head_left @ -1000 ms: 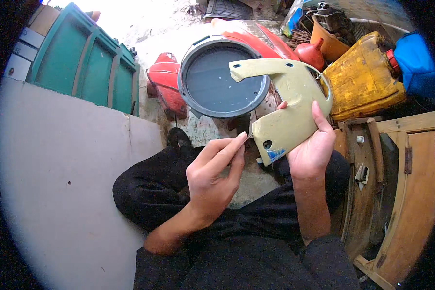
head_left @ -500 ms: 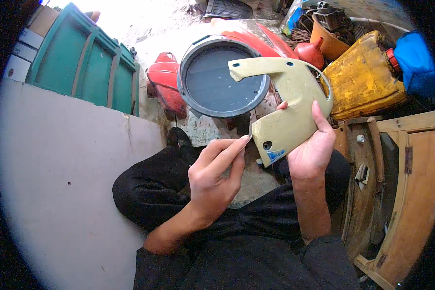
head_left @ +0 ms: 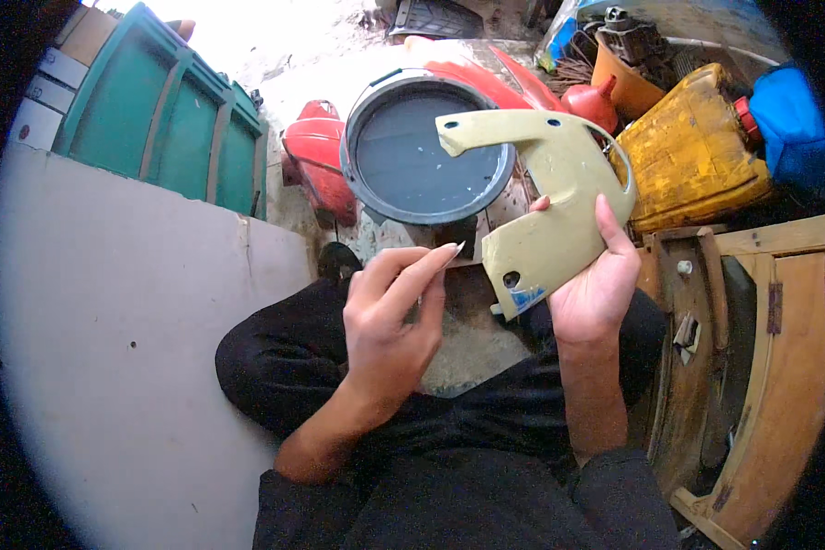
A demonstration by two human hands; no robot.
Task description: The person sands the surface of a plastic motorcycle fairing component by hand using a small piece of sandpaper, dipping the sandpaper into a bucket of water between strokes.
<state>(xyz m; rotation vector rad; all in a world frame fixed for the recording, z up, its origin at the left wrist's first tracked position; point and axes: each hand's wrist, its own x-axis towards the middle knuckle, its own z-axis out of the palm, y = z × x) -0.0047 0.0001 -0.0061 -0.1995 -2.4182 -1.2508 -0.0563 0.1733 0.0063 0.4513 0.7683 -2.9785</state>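
My right hand (head_left: pixel 598 291) grips a curved, cream-coloured plastic panel (head_left: pixel 573 170) from its lower right side, with the thumb on its face and a fingertip showing at the inner edge. The panel has holes, a cut-out and a blue patch (head_left: pixel 526 297) at the lower corner. My left hand (head_left: pixel 392 316) is closed in a pinch just left of the panel, apart from its edge. A small, thin, pale piece (head_left: pixel 459 248) sticks out from the fingertips; its kind cannot be made out. Beyond the hands stands a dark bucket (head_left: pixel 412 216) holding greyish liquid.
Red plastic panels (head_left: pixel 316 151) lie by the bucket. To the right are a red funnel (head_left: pixel 591 103), a stained yellow jerrycan (head_left: pixel 697 151), a blue bag (head_left: pixel 791 115) and a wooden frame (head_left: pixel 788 357). A pale low wall (head_left: pixel 147 321) and green cabinet (head_left: pixel 188 128) flank the left.
My left hand has drawn back leftward from the panel's edge, with the thin piece still pinched. The right hand and panel have hardly moved.
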